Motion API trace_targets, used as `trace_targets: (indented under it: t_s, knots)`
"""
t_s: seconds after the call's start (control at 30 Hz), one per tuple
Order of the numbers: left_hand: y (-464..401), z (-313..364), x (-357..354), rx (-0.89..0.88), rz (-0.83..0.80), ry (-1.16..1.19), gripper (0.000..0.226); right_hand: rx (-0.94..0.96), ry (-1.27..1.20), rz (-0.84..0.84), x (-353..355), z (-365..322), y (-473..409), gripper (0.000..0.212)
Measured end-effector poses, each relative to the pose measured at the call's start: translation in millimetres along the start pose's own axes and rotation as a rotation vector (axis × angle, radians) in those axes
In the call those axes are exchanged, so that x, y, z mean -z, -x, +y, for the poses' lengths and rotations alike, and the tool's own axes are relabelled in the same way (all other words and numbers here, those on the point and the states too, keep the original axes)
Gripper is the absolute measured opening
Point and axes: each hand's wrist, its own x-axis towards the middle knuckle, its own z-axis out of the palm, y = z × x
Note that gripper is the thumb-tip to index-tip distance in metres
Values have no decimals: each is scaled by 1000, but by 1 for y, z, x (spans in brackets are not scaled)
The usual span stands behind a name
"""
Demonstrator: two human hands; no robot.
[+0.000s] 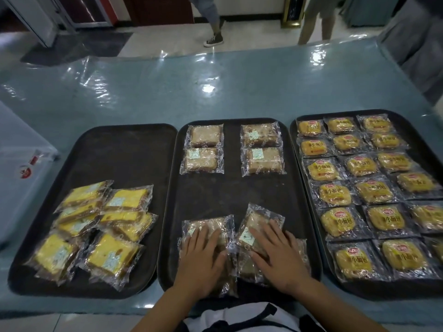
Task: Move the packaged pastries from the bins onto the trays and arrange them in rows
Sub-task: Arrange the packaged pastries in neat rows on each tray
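Head view showed both hands flat, fingers straight, pressing on a loose heap of brown packaged pastries (242, 245) at six o'clock on the middle tray (215, 192): the left hand (202, 256) on one packet, the right hand (278, 256) on a tilted one. Neither gripped anything. These packets looked light and soft inside slick, crinkly film, likely to slide and to crush if squeezed; the sealed end flaps or long sides seemed the safest hold. Four brown packets (233, 148) sat in rows at twelve o'clock. Yellow cake packets (96, 226) lay jumbled on the left tray (127, 144). At three o'clock, the right tray (429, 144) held neat rows of buns (362, 190) printed 小面包 under a red logo too small to read.
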Motion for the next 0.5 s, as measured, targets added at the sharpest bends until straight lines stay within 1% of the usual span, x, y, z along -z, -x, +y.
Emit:
trace_targets:
  t_s: [0.1,0.23,0.4,0.5]
  knots:
    - [-3,-6,-1,-15,-23,-68,75,-13,3,54,-4,-2,0,56]
    - [-7,-8,8,-33,-8,-53,65,-42,47,97,-9,-4,0,66]
    - [-18,-19,15,-71,-4,-15,59,-154,77,117,-12,-14,3,70]
    - [-32,-22,22,-86,-3,-5,61,-201,54,111,-8,-22,6,70]
